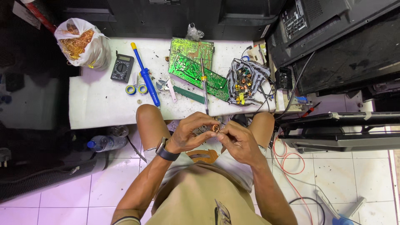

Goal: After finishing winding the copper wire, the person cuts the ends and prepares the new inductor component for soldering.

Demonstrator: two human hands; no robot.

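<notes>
Hands meet over the lap, just short of the near edge of the low white table point(96, 104). The left hand point(189, 133), with a dark watch point(166, 151) on its wrist, curls its fingertips around a small copper-coloured coil point(216, 128); the right hand point(239, 141) pinches the same piece from the other side, so both are closed on it and about equally near. The coil sits between the two sets of fingertips, between the knees; it is small, reddish and shiny, and too tiny for its long axis to be told.

On the table's near edge lies a soldering iron point(203, 85), its length running from near edge to far. Under it, toward the right half, rest green circuit boards point(191, 66), and beside them on the right an open grey bag of small coils point(246, 83). Left of the boards lie a blue desoldering pump point(146, 75), two rolls of tape point(136, 89) and a dark multimeter point(122, 68). At the far left corner sits a clear bag of copper wire scrap point(81, 41).
</notes>
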